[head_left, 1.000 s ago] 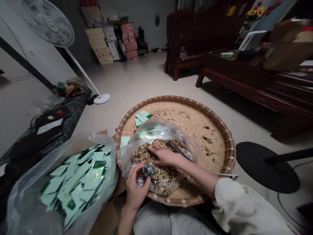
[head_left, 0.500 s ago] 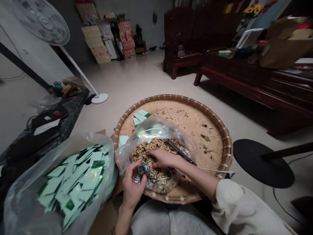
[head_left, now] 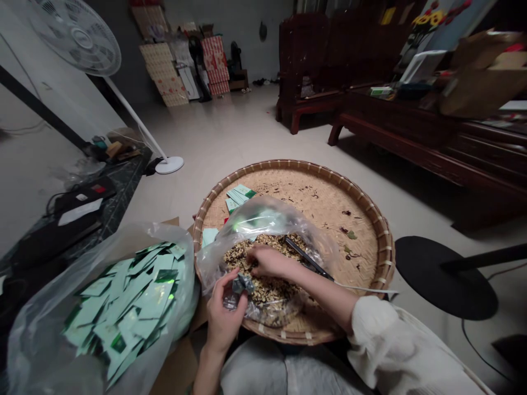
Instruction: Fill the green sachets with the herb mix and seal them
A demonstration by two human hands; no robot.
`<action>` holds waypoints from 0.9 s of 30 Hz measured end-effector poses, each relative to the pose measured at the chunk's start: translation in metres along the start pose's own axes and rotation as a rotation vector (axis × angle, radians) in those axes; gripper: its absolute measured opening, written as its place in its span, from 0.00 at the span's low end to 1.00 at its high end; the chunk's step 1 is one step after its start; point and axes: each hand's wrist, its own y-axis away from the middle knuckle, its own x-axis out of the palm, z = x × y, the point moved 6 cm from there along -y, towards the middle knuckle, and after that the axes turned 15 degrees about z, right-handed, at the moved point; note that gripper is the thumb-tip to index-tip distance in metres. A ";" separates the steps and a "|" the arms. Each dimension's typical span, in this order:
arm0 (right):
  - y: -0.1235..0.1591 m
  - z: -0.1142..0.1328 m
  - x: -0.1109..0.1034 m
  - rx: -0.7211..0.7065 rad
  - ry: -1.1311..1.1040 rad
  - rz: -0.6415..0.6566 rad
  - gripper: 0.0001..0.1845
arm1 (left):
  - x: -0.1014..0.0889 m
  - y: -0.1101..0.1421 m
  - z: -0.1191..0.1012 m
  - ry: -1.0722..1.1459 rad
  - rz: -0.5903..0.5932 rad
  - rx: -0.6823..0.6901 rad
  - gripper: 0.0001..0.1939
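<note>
My left hand (head_left: 224,318) is shut on a small crumpled foil sachet (head_left: 242,284), just above the near edge of a clear plastic bag (head_left: 263,216). That bag lies open on a round woven bamboo tray (head_left: 354,225) and holds a speckled brown mix of dried seeds or tea (head_left: 263,285). My right hand (head_left: 267,262) rests in the mix with curled fingers, and I cannot tell if they grip any. A slim black tool (head_left: 307,258) lies just beyond that hand. A small stack of mint-green sachets (head_left: 239,196) sits on the tray.
At left, a large plastic bag (head_left: 127,307) is full of green foil sachets, with cardboard (head_left: 177,356) beneath. Dried bits are scattered over the tray. A round black stand base (head_left: 444,277) is at right, a white fan (head_left: 78,35) at left, dark wooden benches beyond.
My right hand has shifted slightly left and deeper into the mix. My left hand has drawn the foil sachet a little to the left.
</note>
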 end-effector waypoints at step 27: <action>0.092 0.002 -0.061 -0.196 -0.370 -0.188 0.14 | 0.023 -0.030 -0.019 -0.002 0.028 -0.067 0.16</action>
